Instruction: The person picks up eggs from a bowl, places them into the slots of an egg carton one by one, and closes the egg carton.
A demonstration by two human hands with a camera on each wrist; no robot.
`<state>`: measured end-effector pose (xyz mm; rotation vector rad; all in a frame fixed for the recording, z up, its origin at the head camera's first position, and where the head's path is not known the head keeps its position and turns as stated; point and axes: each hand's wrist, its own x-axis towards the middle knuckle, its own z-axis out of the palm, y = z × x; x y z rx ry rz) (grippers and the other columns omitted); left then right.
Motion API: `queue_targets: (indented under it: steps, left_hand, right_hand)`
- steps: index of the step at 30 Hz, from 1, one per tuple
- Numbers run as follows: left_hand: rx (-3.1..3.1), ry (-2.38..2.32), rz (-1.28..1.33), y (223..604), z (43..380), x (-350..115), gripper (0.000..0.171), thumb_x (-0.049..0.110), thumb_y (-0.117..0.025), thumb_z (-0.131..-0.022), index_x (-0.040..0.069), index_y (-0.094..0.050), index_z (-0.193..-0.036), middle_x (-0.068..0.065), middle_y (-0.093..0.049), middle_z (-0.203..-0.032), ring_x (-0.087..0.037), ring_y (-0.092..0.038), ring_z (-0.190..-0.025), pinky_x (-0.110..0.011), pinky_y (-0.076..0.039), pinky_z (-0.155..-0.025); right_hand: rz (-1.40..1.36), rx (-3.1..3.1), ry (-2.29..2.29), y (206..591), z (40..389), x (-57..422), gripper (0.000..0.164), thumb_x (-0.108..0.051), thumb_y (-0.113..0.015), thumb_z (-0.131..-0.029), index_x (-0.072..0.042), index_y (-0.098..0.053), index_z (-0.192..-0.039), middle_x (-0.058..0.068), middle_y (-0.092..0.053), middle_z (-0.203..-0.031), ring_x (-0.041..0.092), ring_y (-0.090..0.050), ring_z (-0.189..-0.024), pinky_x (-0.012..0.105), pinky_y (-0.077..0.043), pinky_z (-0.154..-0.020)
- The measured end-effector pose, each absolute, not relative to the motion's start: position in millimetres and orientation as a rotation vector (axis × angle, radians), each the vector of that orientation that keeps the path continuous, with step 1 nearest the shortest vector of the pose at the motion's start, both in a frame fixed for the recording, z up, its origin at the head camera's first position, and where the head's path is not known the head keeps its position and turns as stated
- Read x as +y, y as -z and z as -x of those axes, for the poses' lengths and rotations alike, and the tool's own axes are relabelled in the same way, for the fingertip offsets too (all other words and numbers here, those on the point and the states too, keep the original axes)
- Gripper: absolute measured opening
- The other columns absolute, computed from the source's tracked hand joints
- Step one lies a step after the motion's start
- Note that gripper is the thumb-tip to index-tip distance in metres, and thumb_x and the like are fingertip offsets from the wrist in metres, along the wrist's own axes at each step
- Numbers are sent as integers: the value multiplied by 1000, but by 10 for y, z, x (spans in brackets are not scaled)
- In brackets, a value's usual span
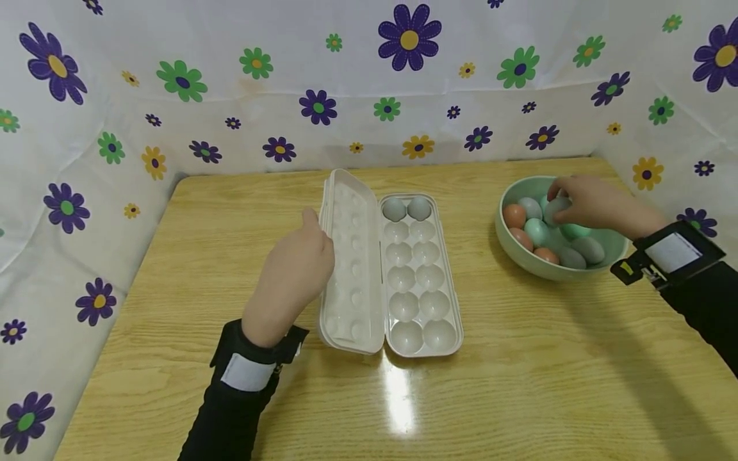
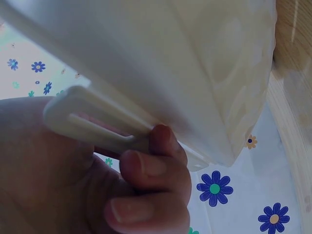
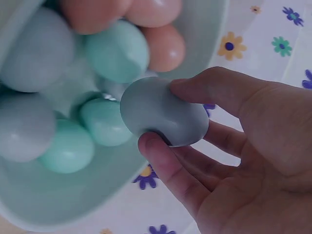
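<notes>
A white plastic egg carton (image 1: 452,307) lies unfolded on the table, its lid (image 1: 369,256) raised on the left side. My left hand (image 1: 295,275) grips the lid's outer edge; in the left wrist view its fingers curl round a slotted flap (image 2: 97,122). Two grey eggs (image 1: 419,208) sit in the carton's far row of cups. Over the pale green bowl (image 1: 521,259) on the right, my right hand (image 1: 602,203) pinches a grey egg (image 3: 163,114) between thumb and fingers. Brown, mint-green and grey eggs fill much of the bowl, among them a mint one (image 3: 117,56).
The wooden table (image 1: 490,384) carries the carton near its middle and the bowl near its right edge. A white cloth with printed flowers (image 1: 357,77) hangs behind and along both sides. Dark straps circle both wrists.
</notes>
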<state>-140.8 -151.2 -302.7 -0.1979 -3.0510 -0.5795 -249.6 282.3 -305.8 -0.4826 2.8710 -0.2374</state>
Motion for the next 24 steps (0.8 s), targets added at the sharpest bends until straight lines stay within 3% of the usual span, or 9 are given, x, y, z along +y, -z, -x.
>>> queue_targets:
  steps: [9,15,24]
  left_hand:
    - [-3048,564,197,3033,1408,-1515,40,18,-27,-97,-12,-30,-123,-8,-46,-58,-18,-46,-41,-28,-33,-33]
    - [-3020,562,213,3038,1397,-1507,37,17,-27,-96,-11,-33,-119,-7,-45,-57,-18,-45,-41,-28,-33,-33]
    - [-3001,532,220,3025,1391,-1509,37,16,-29,-96,-12,-33,-120,-7,-45,-55,-17,-45,-39,-28,-33,-32]
  right_hand:
    - [456,2871,215,2812,2411,2494,36,-23,-60,-84,-3,-51,-113,12,-55,-97,25,-48,-81,40,-42,-68]
    - [478,2863,240,2701,2394,2227,37,-21,-57,-84,-2,-50,-116,16,-52,-107,27,-47,-88,42,-41,-73]
    - [498,2884,207,2613,2437,1794,35,-18,-53,-83,-3,-50,-115,15,-48,-106,29,-41,-89,40,-36,-69]
